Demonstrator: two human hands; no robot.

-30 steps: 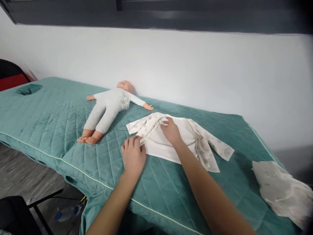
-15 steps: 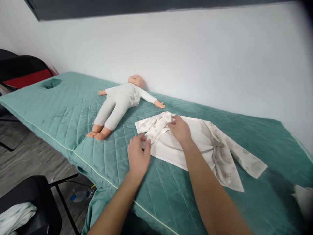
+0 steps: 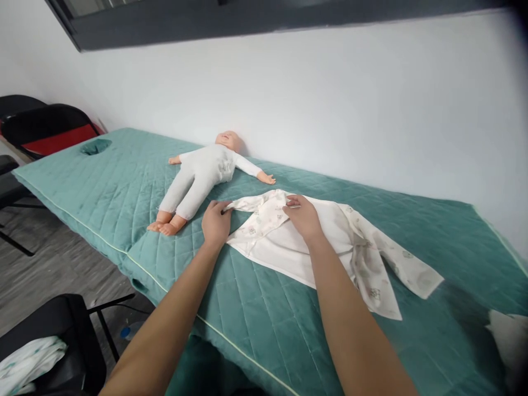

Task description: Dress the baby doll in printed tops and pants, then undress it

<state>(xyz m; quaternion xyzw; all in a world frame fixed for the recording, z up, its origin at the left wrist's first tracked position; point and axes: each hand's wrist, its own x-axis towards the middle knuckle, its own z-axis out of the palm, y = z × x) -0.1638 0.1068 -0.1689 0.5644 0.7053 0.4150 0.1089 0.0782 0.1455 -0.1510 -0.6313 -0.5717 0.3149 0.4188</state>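
Observation:
A white baby shirt with a small print lies spread open on the green quilted bed cover. My left hand pinches the cuff end of its left-lying sleeve. Near the collar and shoulder, my right hand has its fingers closed on the fabric. The other sleeve stretches out to the right. Beyond the shirt, a baby doll in a white body suit lies on its back, arms spread, its head close to the wall.
Black folding chairs stand past the bed's far left end, near a hole in the cover. Another black chair at lower left bears a white cloth. A bottle lies on the floor. A white item shows at right.
My left hand has moved up and left from the shirt's front edge to the sleeve end, and that front flap now lies spread toward me. My right hand stays near the collar.

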